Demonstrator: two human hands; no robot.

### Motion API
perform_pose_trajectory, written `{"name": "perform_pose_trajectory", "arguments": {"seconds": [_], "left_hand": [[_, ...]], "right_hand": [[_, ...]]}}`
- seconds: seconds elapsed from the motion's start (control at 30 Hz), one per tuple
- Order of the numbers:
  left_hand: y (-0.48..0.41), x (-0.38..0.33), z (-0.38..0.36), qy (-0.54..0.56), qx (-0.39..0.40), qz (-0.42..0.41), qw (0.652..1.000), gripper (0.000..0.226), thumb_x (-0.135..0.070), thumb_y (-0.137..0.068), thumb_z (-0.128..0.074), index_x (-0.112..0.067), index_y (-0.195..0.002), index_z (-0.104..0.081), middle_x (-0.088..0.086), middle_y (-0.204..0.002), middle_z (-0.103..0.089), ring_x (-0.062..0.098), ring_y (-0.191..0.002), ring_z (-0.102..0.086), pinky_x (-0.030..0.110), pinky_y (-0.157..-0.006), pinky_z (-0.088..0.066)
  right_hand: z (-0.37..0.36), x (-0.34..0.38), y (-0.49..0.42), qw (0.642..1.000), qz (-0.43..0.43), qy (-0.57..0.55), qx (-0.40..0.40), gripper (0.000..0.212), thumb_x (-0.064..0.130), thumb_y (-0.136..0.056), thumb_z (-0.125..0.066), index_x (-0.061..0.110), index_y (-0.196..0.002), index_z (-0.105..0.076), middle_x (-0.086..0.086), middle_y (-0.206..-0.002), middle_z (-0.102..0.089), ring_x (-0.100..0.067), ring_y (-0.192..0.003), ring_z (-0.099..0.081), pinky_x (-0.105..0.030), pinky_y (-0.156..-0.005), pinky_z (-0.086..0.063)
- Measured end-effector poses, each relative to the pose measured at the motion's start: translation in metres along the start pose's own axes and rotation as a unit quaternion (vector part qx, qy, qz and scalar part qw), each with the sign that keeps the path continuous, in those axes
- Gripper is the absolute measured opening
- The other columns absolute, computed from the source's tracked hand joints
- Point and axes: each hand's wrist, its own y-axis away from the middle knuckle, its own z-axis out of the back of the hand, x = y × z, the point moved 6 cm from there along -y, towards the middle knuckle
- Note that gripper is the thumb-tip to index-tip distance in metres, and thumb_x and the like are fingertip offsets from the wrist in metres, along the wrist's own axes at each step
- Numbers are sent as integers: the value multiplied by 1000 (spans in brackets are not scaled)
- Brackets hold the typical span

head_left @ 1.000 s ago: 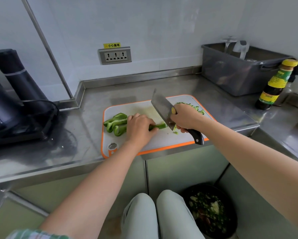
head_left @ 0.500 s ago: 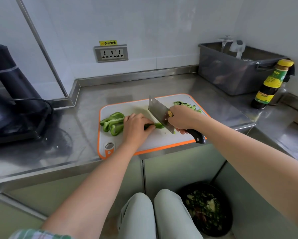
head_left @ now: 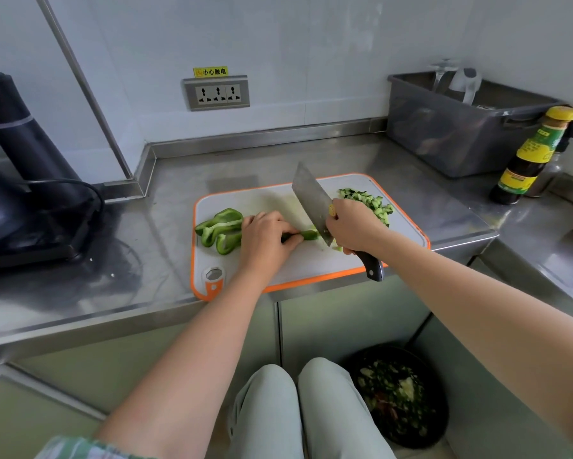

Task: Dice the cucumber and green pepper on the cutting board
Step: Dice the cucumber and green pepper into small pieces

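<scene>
A white cutting board with an orange rim [head_left: 311, 266] lies on the steel counter. My left hand [head_left: 265, 238] presses a green pepper strip [head_left: 308, 234] flat on the board. My right hand [head_left: 353, 226] grips a cleaver [head_left: 311, 202] by its dark handle, the blade edge down right at the strip's end. Several larger pepper pieces [head_left: 220, 230] lie at the board's left. A pile of diced cucumber [head_left: 366, 202] sits at the board's far right, partly hidden behind my right hand.
A dark sauce bottle with a yellow cap [head_left: 531, 157] and a grey plastic tub [head_left: 464, 127] stand at the back right. A black appliance with a cable [head_left: 23, 180] fills the left of the counter. A bin with scraps [head_left: 397, 395] sits on the floor beside my knees.
The cleaver has gone up and come down again on the strip, and my left hand has slid slightly back along it.
</scene>
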Motion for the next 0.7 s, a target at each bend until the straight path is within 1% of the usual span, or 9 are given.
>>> {"name": "perform_pose_trajectory", "arguments": {"seconds": [0.07, 0.13, 0.2, 0.27, 0.33, 0.43, 0.57, 0.7], "left_hand": [[0, 0, 0, 0, 1, 0, 1000, 11, -37, -79, -72, -30, -87, -77, -5, -79, -60, 22, -85, -56, 30, -73, -22], [0, 0, 0, 7, 3, 2, 1000, 12, -36, -79, -72, -30, -88, -77, -5, -81, -62, 22, -86, -56, 30, -74, -22], [0, 0, 0, 10, 1, 3, 1000, 12, -36, -79, -71, -29, -87, -77, -5, -81, -62, 22, -86, -56, 30, -74, -23], [0, 0, 0, 9, -1, 2, 1000, 11, -35, -79, -72, -29, -86, -76, -5, -80, -61, 23, -85, -56, 30, -73, -22], [1, 1, 0, 9, 0, 2, 1000, 10, -35, -79, -72, -29, -86, -76, -4, -80, -61, 23, -84, -55, 30, -72, -21], [0, 1, 0, 11, -2, 0, 1000, 9, -36, -78, -73, -29, -83, -76, -5, -79, -60, 22, -83, -55, 30, -71, -21], [0, 2, -1, 16, -6, 0, 1000, 9, -36, -76, -75, -29, -81, -76, -6, -77, -58, 22, -81, -54, 29, -70, -18], [0, 2, -2, 12, -3, 5, 1000, 10, -37, -77, -74, -28, -82, -76, -4, -78, -60, 22, -82, -55, 30, -71, -20]], "right_hand": [[10, 2, 0, 1000, 2, -10, -3, 10, 7, -92, -33, 4, -90, -43, -10, -68, -55, -26, -45, -57, -23, -40, -38], [15, 8, 1, 1000, 0, -1, 26, 13, 4, -89, -36, 2, -91, -49, -13, -65, -58, -22, -41, -54, -22, -40, -40], [14, 12, 3, 997, 0, 40, 65, 15, 1, -85, -37, 0, -86, -53, -15, -62, -61, -21, -39, -53, -21, -41, -40], [8, 15, 5, 994, -5, 69, 89, 15, -1, -83, -38, -1, -82, -52, -16, -61, -61, -22, -40, -53, -21, -42, -38], [2, 14, 6, 993, -8, 72, 98, 13, -2, -83, -38, -1, -83, -51, -18, -63, -61, -23, -40, -53, -20, -41, -36], [-3, 10, 5, 995, -9, 54, 84, 13, 1, -87, -37, -1, -87, -49, -17, -65, -60, -20, -35, -53, -18, -38, -34], [-12, 10, 4, 998, -6, 37, 50, 8, 6, -93, -35, 5, -94, -43, -11, -71, -55, -24, -44, -56, -23, -42, -39], [-11, 8, -2, 1000, -7, 15, 10, 9, 9, -94, -33, 5, -92, -40, -14, -76, -57, -26, -44, -57, -25, -43, -38]]}}
